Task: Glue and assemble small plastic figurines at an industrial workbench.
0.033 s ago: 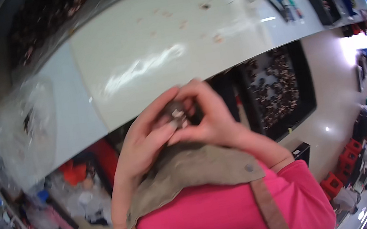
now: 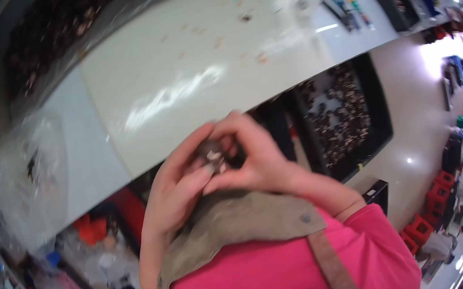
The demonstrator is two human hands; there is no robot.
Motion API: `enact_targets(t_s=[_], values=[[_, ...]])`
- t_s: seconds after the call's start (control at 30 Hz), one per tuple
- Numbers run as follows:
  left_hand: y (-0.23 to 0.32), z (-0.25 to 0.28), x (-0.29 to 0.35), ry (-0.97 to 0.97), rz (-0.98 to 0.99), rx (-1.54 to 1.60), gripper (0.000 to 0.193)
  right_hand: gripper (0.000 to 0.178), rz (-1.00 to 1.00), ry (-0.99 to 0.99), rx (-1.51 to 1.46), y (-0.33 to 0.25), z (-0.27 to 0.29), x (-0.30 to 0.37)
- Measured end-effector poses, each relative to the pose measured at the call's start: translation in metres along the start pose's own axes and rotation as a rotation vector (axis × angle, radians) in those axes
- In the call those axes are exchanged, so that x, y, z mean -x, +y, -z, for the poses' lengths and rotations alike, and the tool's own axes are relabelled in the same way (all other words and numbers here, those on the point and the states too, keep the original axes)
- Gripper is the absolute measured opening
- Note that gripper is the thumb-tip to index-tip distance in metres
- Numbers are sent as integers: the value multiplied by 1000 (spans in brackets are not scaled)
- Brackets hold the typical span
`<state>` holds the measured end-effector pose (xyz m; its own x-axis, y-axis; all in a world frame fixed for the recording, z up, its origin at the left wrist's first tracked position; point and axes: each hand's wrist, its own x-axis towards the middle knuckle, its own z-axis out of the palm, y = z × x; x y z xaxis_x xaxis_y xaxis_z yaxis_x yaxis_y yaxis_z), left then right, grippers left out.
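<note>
Both of my hands are raised in front of my apron point(image 2: 242, 220), at the near edge of the pale worktable point(image 2: 167, 65). Between them is a small dark, shiny metallic part point(image 2: 213, 154) with lighter, coppery bits; its exact kind is too small and blurred to tell. My left hand point(image 2: 180, 178) curls round one side, its thumb pressed on the part. From the other side, my right hand point(image 2: 250, 153) closes in, with thumb and fingers bent about the part. The fingers partly hide it.
Small coppery bits point(image 2: 262, 58) lie scattered on the tabletop. Pliers and other hand tools point(image 2: 342, 7) rest at the far right. A black tray point(image 2: 377, 106) of many small coppery-brown parts stands right of my hands. Clear plastic bags point(image 2: 33, 166) cover the left end.
The whole view has shifted slightly, so the table and tools sit a little further left. Both hands keep their grip on the small metallic part.
</note>
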<state>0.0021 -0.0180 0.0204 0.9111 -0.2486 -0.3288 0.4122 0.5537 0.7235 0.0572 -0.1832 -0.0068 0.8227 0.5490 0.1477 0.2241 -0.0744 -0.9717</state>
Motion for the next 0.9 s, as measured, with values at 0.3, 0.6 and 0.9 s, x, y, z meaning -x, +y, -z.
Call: enact_targets(t_s=[0.3, 0.6, 0.9], values=[[6, -13, 16, 195, 31, 35, 58, 24, 62, 842, 385, -17, 117, -20], [-1, -7, 25, 84, -76, 68, 55, 44, -138, 430, 660, 40, 185, -94], [-7, 5, 39, 96, -161, -25, 55, 36, 23, 377, 334, 2, 149, -40]])
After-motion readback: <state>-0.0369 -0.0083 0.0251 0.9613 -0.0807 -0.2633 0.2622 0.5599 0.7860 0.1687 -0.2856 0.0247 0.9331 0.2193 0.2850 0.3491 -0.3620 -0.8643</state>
